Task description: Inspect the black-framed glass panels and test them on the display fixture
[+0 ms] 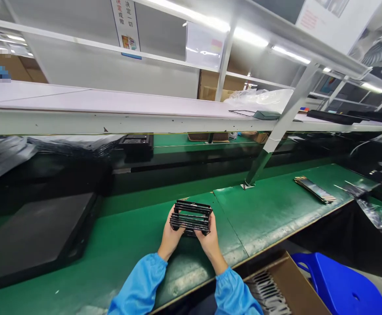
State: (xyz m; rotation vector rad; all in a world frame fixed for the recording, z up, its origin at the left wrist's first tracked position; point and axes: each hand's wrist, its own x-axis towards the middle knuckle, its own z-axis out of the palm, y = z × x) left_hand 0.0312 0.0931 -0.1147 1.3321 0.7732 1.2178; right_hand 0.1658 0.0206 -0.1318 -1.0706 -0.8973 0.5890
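Observation:
A stack of several thin black plastic frames (pixel 191 215) is held just above the green bench mat (pixel 269 210), near its front edge. My left hand (pixel 170 237) grips the stack's left end, fingers curled round it. My right hand (pixel 210 239) grips the right end the same way. Both arms wear blue sleeves. The frames lie flat on one another with small gaps between them.
A large black tray (pixel 33 232) lies on the mat at the left. A small pile of flat strips (pixel 314 189) rests at the right. A cardboard box (pixel 286 284) holding more frames and a blue stool (pixel 342 284) stand below the front edge. A slanted post (pixel 276 135) rises behind.

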